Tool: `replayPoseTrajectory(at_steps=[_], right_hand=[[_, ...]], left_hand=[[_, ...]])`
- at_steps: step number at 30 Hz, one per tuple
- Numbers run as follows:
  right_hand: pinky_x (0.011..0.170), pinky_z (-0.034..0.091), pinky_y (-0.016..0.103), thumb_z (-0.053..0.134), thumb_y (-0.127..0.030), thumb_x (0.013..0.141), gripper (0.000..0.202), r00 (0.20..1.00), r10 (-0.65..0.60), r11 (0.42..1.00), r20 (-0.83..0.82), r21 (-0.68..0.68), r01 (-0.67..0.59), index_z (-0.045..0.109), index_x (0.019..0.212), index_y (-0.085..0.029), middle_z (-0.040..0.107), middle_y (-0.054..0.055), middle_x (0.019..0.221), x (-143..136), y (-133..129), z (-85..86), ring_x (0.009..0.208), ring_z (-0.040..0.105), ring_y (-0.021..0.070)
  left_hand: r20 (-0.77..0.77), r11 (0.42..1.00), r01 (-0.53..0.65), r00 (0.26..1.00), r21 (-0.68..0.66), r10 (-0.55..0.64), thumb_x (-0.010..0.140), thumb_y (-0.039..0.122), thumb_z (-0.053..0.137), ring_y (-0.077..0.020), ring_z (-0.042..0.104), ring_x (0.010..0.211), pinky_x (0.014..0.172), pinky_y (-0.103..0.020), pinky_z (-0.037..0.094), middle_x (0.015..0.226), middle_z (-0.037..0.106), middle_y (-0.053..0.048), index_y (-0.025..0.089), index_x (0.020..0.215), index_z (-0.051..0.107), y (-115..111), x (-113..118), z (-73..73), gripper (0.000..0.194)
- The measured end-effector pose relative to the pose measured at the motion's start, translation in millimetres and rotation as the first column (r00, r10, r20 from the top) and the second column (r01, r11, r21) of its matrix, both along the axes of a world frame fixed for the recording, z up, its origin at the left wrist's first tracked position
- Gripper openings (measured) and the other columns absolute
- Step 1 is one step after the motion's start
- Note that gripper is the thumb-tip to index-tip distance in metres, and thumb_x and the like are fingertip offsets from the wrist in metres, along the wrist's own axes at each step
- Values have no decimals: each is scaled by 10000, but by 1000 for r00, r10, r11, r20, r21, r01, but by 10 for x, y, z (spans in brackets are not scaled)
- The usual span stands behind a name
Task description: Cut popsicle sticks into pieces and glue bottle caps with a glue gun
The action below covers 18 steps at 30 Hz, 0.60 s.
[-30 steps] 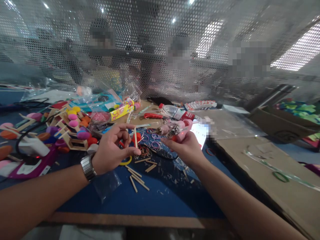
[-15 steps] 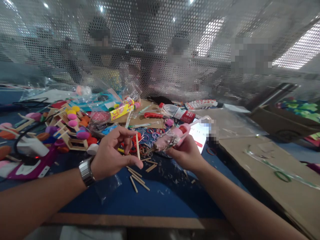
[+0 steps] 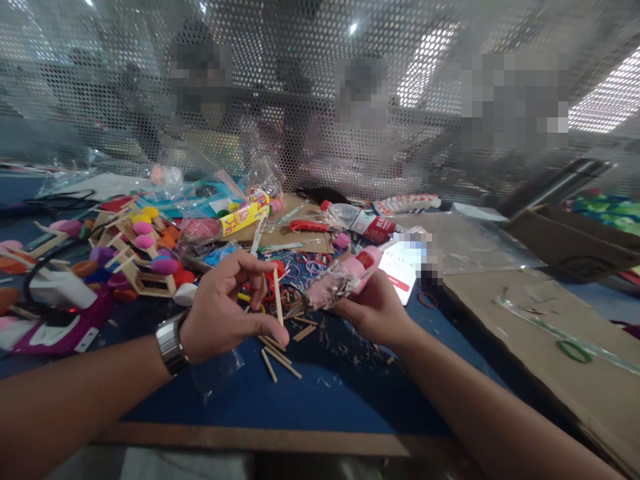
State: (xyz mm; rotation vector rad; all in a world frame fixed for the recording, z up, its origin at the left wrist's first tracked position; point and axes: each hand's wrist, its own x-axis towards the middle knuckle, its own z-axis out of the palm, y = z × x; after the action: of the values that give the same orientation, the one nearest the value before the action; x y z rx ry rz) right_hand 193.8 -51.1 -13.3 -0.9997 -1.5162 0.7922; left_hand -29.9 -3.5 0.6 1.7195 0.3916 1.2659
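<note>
Between the thumb and index finger of my left hand [image 3: 230, 303], a short wooden stick [image 3: 278, 297] is pinched by its two ends, nearly upright. My right hand [image 3: 375, 307] grips a pink tool [image 3: 367, 263] whose front end is wrapped in ragged, stained material [image 3: 330, 285] and points left toward the stick; a gap remains between them. Several loose wooden sticks [image 3: 283, 360] lie on the blue table [image 3: 350, 407] below my hands. Behind my left fingers are rubber bands [image 3: 315, 268] in several colours. The ends of my right fingers are hidden behind the tool.
On the left stand small wooden frames [image 3: 153, 283] with coloured discs beside a purple device [image 3: 60, 333]. A bottle [image 3: 360, 221], red-handled item [image 3: 307, 227], yellow packet [image 3: 245, 217] and lit phone [image 3: 403, 267] lie behind. Cardboard [image 3: 540, 347] covers the right; people show behind a perforated screen [image 3: 310, 133].
The camera view has shifted slightly. The ragged front end of the pink tool sits a little differently, while both hands keep nearly the same pose and hold.
</note>
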Motion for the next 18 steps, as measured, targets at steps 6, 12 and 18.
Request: replayPoseTrajectory(at_steps=[6, 12, 18], right_hand=[[595, 473, 269, 713, -172, 686, 132, 999, 17, 1000, 44, -1, -17, 593, 731, -203, 585, -19, 660, 8, -29, 6, 610, 518, 145], [604, 484, 277, 724, -198, 697, 136, 998, 39, 999, 41, -6, -39, 603, 759, -206, 612, -3, 684, -4, -28, 10, 634, 537, 158], [579, 470, 265, 735, -193, 698, 159, 999, 44, 999, 25, -22, -43, 580, 728, -206, 583, -13, 663, -22, -42, 35, 614, 513, 146]], left_hand=[[1, 1000, 8, 1000, 18, -8, 470, 396, 974, -63, 473, 511, 468, -153, 440, 608, 552, 61, 162, 996, 668, 3, -5, -18, 651], [-8, 1000, 11, 1000, 10, -11, 464, 353, 983, -60, 486, 527, 487, -143, 436, 617, 556, 62, 169, 1004, 668, 6, -17, -31, 652], [-10, 1000, 16, 1000, 6, -16, 464, 364, 981, -65, 489, 529, 483, -149, 444, 621, 559, 58, 166, 1004, 666, 5, -16, -26, 655]])
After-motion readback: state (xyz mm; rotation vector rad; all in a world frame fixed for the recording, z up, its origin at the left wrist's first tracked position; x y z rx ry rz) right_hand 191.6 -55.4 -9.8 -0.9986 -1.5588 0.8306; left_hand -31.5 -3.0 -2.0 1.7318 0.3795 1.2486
